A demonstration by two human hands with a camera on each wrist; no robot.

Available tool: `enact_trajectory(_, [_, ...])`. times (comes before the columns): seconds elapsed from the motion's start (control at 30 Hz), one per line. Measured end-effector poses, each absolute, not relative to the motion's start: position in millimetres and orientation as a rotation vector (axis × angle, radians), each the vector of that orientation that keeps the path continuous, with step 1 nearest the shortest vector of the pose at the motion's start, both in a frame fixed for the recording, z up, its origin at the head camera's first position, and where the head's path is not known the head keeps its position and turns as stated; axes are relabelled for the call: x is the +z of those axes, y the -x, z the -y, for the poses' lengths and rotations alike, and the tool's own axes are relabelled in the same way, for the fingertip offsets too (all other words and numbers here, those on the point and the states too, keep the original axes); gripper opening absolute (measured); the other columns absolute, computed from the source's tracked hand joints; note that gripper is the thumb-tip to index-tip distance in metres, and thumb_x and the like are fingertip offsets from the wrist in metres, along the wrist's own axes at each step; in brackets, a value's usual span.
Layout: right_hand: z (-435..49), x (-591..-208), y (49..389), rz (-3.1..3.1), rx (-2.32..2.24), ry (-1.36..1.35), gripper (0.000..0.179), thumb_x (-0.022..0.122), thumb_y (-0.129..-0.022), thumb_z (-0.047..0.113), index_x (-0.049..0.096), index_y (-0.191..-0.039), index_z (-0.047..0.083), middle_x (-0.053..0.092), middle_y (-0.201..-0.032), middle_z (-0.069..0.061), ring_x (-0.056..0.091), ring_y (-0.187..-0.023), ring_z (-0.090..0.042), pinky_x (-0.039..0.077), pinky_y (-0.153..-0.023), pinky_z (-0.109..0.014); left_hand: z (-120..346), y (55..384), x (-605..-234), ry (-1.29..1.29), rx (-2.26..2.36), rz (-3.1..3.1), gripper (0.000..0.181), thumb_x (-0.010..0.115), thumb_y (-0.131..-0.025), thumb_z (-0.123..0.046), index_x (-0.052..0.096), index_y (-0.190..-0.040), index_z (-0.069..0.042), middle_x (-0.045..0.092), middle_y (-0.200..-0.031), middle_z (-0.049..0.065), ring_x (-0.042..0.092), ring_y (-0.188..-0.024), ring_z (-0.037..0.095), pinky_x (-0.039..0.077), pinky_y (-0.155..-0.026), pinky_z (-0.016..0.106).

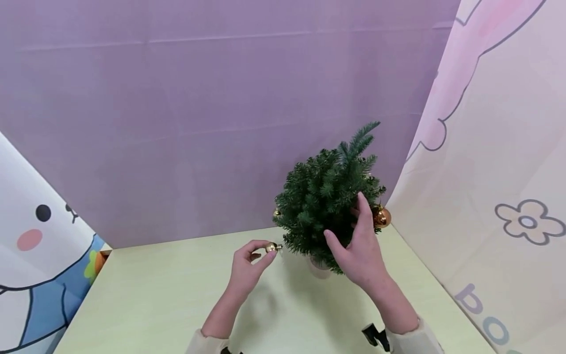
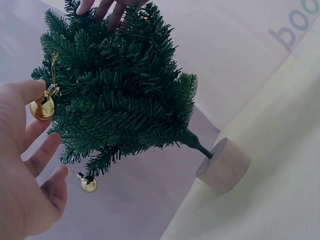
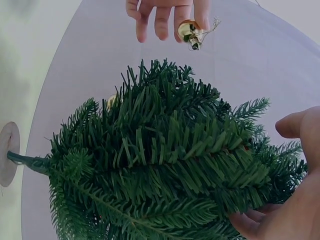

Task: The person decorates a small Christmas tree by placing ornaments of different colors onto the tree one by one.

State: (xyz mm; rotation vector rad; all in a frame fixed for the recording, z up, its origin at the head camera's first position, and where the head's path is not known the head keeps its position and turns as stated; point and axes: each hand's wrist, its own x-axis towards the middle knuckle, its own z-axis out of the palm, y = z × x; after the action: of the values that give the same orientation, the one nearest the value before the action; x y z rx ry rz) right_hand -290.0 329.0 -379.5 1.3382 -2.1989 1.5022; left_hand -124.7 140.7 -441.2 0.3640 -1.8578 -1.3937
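Observation:
A small artificial Christmas tree (image 1: 323,196) stands on a round, pale base (image 2: 225,165). Between thumb and fingers, my left hand (image 1: 248,265) pinches a shiny gold bauble (image 2: 42,106) with a thin gold string loop, just left of the branches. My right hand (image 1: 360,250) is at the tree's near right side, thumb and fingers spread, with some fingertips among the needles in the right wrist view. Another gold bauble (image 2: 88,183) hangs on the tree's left side. On the right side hangs a larger copper-coloured bauble (image 1: 382,217).
The tree stands on a pale yellow-green table (image 1: 168,295). Behind it hangs a purple cloth backdrop (image 1: 199,123). Printed cloths rise at both sides, the right one (image 1: 495,162) close to the tree. A black strap piece (image 1: 376,337) sits by the right sleeve.

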Motion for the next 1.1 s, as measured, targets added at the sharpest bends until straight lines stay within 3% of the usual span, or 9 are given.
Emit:
enact_trajectory(0.3, [-320.3,-389.4,287.2,2.127,1.542,-1.325,0.101,0.071,-0.089,0.02,-0.005,-0.156,0.024,0.005,-0.16,-0.006,0.03,-0.137,-0.034,0.038,-0.1,-0.055,-144.4,129.5,-447.0,-0.327,-1.47,1.803,0.018,0.072,-0.085,0.002,0.068,-0.101,0.007,0.069,-0.099,0.015,0.061,-0.09,0.011,0.05,-0.081,0.035])
enact_trajectory(0.4, [-317.9,-394.1,285.7,2.031,1.509,-1.295,0.1,0.072,-0.088,0.018,-0.001,-0.156,0.019,0.009,-0.16,-0.009,0.032,-0.135,-0.035,0.037,-0.1,-0.055,-145.2,133.0,-446.1,-0.319,-1.496,1.794,0.018,0.071,-0.086,0.001,0.067,-0.102,0.007,0.068,-0.099,0.014,0.062,-0.089,0.011,0.051,-0.08,0.033])
enact_trajectory(0.53, [-311.5,-402.9,277.9,1.767,1.346,-1.199,0.082,0.067,-0.085,0.022,0.022,-0.149,-0.001,0.026,-0.152,-0.021,0.034,-0.133,-0.04,0.031,-0.105,-0.054,-140.6,138.1,-452.7,-0.35,-1.57,1.762,0.017,0.069,-0.087,0.001,0.066,-0.104,0.007,0.068,-0.099,0.011,0.062,-0.083,0.013,0.052,-0.075,0.028])
enact_trajectory(0.63, [-303.6,-408.8,265.9,1.499,1.213,-1.182,0.056,0.063,-0.085,0.026,0.05,-0.126,-0.01,0.046,-0.136,-0.027,0.044,-0.121,-0.045,0.033,-0.102,-0.054,-135.6,140.8,-461.2,-0.381,-1.614,1.735,0.018,0.068,-0.088,0.003,0.066,-0.105,0.007,0.067,-0.1,0.009,0.062,-0.081,0.014,0.051,-0.073,0.026])
enact_trajectory(0.7, [-299.2,-412.6,255.9,1.356,1.149,-1.24,0.036,0.063,-0.086,0.024,0.063,-0.106,-0.007,0.058,-0.121,-0.026,0.053,-0.107,-0.045,0.039,-0.095,-0.053,-133.4,141.7,-466.0,-0.388,-1.619,1.73,0.018,0.068,-0.088,0.001,0.067,-0.106,0.006,0.066,-0.1,0.008,0.062,-0.083,0.014,0.051,-0.073,0.025])
enact_trajectory(0.8, [-294.3,-418.7,242.8,1.31,1.068,-1.38,0.021,0.061,-0.089,0.022,0.069,-0.088,0.002,0.066,-0.105,-0.019,0.059,-0.094,-0.041,0.043,-0.083,-0.052,-132.7,141.6,-468.5,-0.366,-1.611,1.73,0.018,0.069,-0.089,-0.002,0.067,-0.105,0.005,0.066,-0.099,0.008,0.061,-0.087,0.014,0.05,-0.076,0.026])
enact_trajectory(0.93, [-289.4,-425.9,235.1,1.442,0.989,-1.499,0.016,0.061,-0.09,0.022,0.07,-0.09,0.009,0.067,-0.103,-0.011,0.059,-0.091,-0.033,0.044,-0.076,-0.047,-134.1,141.4,-467.3,-0.303,-1.606,1.723,0.018,0.069,-0.09,-0.005,0.067,-0.104,0.005,0.066,-0.098,0.007,0.061,-0.091,0.017,0.05,-0.078,0.027])
enact_trajectory(1.1, [-286.0,-433.2,236.3,1.565,0.91,-1.528,0.02,0.074,-0.079,0.023,0.071,-0.095,0.011,0.067,-0.101,-0.005,0.058,-0.087,-0.027,0.044,-0.073,-0.043,-138.9,141.0,-462.9,-0.252,-1.669,1.709,0.02,0.067,-0.091,-0.006,0.065,-0.105,0.007,0.065,-0.097,0.005,0.059,-0.091,0.018,0.049,-0.08,0.028])
